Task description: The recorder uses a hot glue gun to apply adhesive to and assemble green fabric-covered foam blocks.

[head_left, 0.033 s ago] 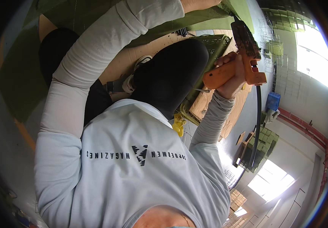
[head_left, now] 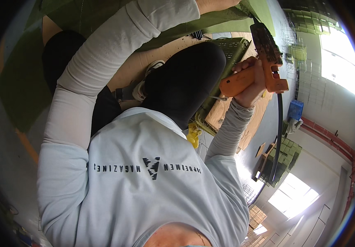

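My right hand [head_left: 249, 80] is wrapped round the handle of an orange glue gun [head_left: 236, 83]. Its front part is dark and crusted, and its nozzle points up to the green sheet [head_left: 261, 12] at the top of the view, where it meets or nearly meets the sheet's edge. A long black glue stick [head_left: 280, 119] bends down from the gun's back end. My left hand [head_left: 216, 5] reaches across to the same sheet, close to the nozzle. The picture's upper edge cuts it off, so its fingers cannot be made out.
Brown cardboard [head_left: 167, 51] lies under my bent leg. Beside my knee stands a green slotted crate [head_left: 233, 49], with a yellow object [head_left: 193, 135] below it. On the right are wire racks [head_left: 290, 35], a blue basket [head_left: 295, 109], stacked green blocks [head_left: 286, 156] and red pipes [head_left: 329, 136].
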`<action>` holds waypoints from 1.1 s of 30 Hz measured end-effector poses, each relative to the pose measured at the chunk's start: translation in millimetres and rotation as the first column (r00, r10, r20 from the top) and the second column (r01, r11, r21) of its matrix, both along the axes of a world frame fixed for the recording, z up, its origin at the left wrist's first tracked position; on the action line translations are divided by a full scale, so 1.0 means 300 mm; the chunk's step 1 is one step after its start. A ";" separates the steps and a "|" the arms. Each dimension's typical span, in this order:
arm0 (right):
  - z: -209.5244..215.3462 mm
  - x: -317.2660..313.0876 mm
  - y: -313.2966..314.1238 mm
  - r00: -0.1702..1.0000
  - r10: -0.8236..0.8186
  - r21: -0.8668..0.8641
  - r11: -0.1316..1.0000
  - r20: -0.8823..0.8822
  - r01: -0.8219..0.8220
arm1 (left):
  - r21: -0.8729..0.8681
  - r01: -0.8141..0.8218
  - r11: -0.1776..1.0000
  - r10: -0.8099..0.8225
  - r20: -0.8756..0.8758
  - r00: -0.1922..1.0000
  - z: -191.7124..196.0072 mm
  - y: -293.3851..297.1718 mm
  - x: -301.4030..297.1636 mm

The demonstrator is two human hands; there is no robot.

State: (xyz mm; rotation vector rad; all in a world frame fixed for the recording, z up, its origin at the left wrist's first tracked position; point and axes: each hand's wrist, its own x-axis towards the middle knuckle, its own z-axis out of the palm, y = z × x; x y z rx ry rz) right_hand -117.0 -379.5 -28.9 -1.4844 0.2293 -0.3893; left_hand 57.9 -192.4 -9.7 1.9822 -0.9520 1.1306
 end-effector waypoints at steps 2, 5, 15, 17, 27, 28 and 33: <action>-0.001 -0.008 0.009 1.000 -0.003 0.009 1.000 0.006 0.003 | 0.001 -0.002 1.000 0.002 0.006 1.000 -0.003 0.002 -0.001; -0.003 -0.021 0.020 1.000 -0.009 0.023 1.000 0.016 0.009 | 0.013 -0.016 1.000 0.016 -0.001 1.000 -0.003 0.003 -0.004; -0.012 -0.026 0.041 0.998 0.033 0.027 0.999 0.045 -0.035 | 0.082 -0.037 0.996 0.039 -0.024 0.999 0.005 0.009 -0.010; -0.010 -0.032 0.047 0.998 0.039 0.019 0.999 0.045 -0.040 | 0.098 -0.036 0.995 0.039 -0.033 0.999 0.004 0.009 -0.009; -0.024 -0.040 0.066 0.998 0.023 0.052 0.998 0.057 -0.026 | 0.092 -0.067 0.993 0.068 -0.007 0.998 0.002 0.011 -0.011; -0.027 -0.039 0.068 0.998 0.017 0.062 0.998 0.064 -0.021 | 0.092 -0.068 0.993 0.068 0.001 0.998 0.001 0.013 -0.011; -0.038 -0.042 0.080 0.997 0.047 0.070 0.996 0.061 -0.051 | 0.086 -0.047 0.995 0.048 -0.012 0.999 0.002 0.014 -0.008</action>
